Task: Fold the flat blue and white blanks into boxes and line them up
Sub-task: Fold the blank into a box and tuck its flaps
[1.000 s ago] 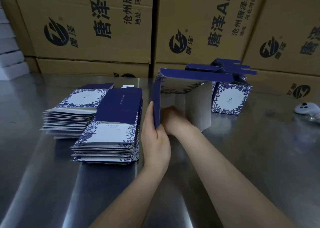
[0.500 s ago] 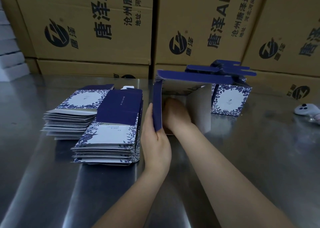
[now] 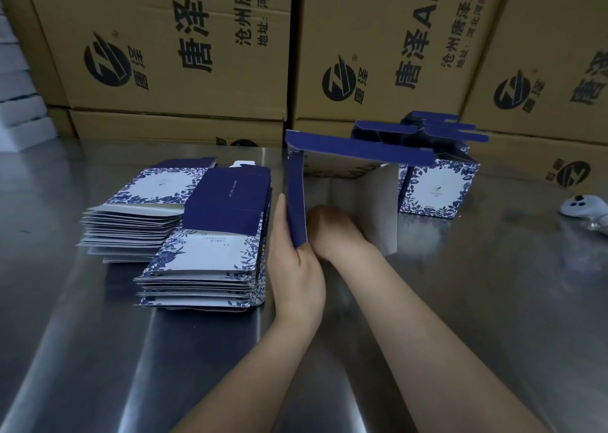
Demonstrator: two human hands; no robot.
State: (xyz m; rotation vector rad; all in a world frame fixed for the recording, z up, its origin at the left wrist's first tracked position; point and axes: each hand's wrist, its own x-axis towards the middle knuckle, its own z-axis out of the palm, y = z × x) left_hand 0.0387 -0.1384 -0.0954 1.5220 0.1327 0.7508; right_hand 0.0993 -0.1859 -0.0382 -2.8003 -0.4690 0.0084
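Steel tabletop (image 3: 460, 301), head view. One blank popped open into a square tube, standing mid-table: half-formed box (image 3: 345, 156), open end toward the camera, blue outer face on top and left wall, grey-white inside.

Left hand (image 3: 296, 268): grip holding the tube's near left wall, thumb on the outside, wall edge seated between thumb and palm. Fingers behind the wall, not visible.

Right hand (image 3: 332, 228): reaches into the tube's open end, fist-like, knuckles toward the camera. Can't tell whether its grip is pinching a flap or just pressing; fingertips are hidden inside.

Flat blanks: two stacks left of the hands. Near stack (image 3: 204, 268) just beside the left hand, top blank showing a blue panel and a white floral panel. Far stack (image 3: 138, 215) behind and left of it, touching or overlapping at the corner, sheets fanned unevenly.

Finished box (image 3: 437, 186) stands upright behind and right of the tube, top flaps (image 3: 441, 126) open and sticking up. More blue flaps behind it; count unclear.

White controller (image 3: 582, 205) at the right edge of the tabletop, well apart from the work. Brown shipping cartons (image 3: 164, 54) stacked along the back.
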